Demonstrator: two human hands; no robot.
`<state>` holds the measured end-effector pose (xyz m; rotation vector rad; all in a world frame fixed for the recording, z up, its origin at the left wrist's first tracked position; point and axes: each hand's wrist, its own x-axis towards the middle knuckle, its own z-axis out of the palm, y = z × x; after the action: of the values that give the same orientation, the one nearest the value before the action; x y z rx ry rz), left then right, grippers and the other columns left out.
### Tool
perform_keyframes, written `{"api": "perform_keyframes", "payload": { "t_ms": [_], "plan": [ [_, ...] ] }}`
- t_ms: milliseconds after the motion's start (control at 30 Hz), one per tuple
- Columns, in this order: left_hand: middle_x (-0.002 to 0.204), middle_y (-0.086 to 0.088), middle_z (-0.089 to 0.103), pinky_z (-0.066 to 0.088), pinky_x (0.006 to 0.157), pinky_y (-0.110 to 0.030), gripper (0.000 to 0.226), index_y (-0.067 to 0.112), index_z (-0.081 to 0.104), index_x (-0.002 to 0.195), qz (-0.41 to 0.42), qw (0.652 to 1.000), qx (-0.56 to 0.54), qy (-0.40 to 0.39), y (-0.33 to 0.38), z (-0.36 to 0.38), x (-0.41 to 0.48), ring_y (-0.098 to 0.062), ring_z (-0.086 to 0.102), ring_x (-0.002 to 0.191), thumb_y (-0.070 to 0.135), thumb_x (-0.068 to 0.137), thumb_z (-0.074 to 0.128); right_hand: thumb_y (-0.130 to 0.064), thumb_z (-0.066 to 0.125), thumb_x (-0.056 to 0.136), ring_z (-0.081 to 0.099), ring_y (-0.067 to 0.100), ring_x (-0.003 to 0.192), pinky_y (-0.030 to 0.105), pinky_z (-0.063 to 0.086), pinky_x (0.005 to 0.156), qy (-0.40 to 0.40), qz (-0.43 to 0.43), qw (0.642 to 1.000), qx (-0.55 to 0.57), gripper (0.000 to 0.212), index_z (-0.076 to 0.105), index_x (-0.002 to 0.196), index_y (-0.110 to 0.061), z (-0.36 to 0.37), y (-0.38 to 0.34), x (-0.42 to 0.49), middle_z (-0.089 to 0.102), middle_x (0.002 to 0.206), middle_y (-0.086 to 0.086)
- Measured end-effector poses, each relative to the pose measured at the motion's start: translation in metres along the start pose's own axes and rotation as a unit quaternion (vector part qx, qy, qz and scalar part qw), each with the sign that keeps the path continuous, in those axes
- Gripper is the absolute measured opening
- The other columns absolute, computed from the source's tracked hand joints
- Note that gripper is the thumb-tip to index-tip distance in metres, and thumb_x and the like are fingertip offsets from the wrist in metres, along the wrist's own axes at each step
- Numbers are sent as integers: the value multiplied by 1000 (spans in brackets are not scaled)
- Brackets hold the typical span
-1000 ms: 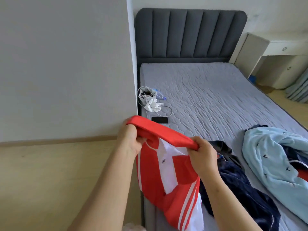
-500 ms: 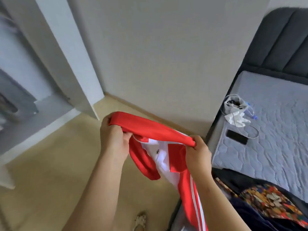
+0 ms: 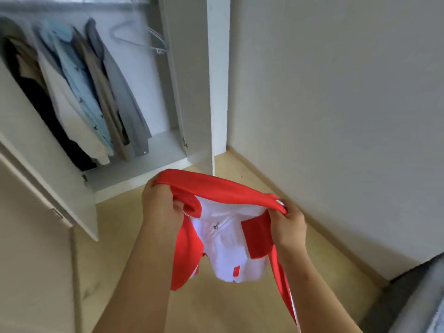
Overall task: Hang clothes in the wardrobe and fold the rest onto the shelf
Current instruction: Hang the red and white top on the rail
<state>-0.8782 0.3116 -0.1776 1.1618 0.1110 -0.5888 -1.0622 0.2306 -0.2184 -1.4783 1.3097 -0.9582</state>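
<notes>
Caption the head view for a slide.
Left hand and right hand grip a red-and-white jacket before the open wardrobe of hanging clothes.

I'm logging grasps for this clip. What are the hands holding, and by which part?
The red and white jacket, by its red top edge: left hand grips one end, right hand the other.

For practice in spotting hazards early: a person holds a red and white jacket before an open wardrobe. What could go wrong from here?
1. The left hand and the right hand grip the jacket by its collar; freeing one for a hanger may let it sag to the floor.
2. The empty hangers bunch at one end of the rail; pulling one might snag the others.
</notes>
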Motion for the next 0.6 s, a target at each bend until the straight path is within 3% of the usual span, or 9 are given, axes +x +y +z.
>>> {"api": "perform_keyframes", "payload": {
  "t_ms": [100, 200, 300, 400, 500, 600],
  "plan": [
    [51, 7, 59, 42, 34, -11, 34, 19, 46, 77, 24, 999, -21, 33, 38, -27, 45, 1, 52, 31, -7, 93, 32, -15, 52, 87, 49, 0, 52, 18, 39, 49, -44, -24, 998, 34, 25, 59, 65, -24, 70, -28, 17, 58, 53, -14],
    [34, 10, 52, 35, 30, -9, 30, 15, 48, 76, 79, 995, 33, 54, 67, -51, 74, -3, 48, 28, -9, 90, 38, -12, 52, 89, 54, 7, 59, 24, 40, 54, -82, -25, 994, 68, 25, 60, 69, -24, 128, -43, 26, 61, 62, -10],
    [41, 3, 55, 38, 36, -11, 22, 10, 55, 78, 85, 992, 35, 87, 81, -73, 100, -8, 50, 32, -7, 87, 44, -10, 50, 87, 55, 11, 62, 26, 40, 56, -112, -4, 991, 76, 27, 60, 68, -24, 173, -46, 31, 62, 66, -5],
    [66, -6, 58, 46, 48, -18, 16, 5, 59, 89, 64, 989, 24, 129, 88, -89, 128, -12, 55, 53, -8, 85, 51, -10, 50, 86, 51, 13, 60, 27, 39, 56, -133, 6, 989, 59, 25, 60, 66, -21, 211, -47, 43, 59, 62, -5],
    [72, -6, 59, 49, 47, -15, 21, 7, 60, 88, 35, 986, -4, 162, 96, -93, 157, -14, 57, 61, -12, 81, 53, -8, 49, 86, 47, 7, 53, 24, 35, 51, -154, 4, 987, 54, 27, 58, 64, -21, 248, -54, 63, 54, 56, -8],
    [74, -8, 59, 49, 62, -27, 31, 5, 60, 90, 17, 984, 23, 173, 105, -89, 201, -20, 56, 67, -18, 72, 50, -7, 49, 85, 50, 9, 54, 24, 36, 51, -178, 7, 982, 58, 26, 59, 66, -21, 286, -63, 93, 57, 56, -8]
  ]
}}
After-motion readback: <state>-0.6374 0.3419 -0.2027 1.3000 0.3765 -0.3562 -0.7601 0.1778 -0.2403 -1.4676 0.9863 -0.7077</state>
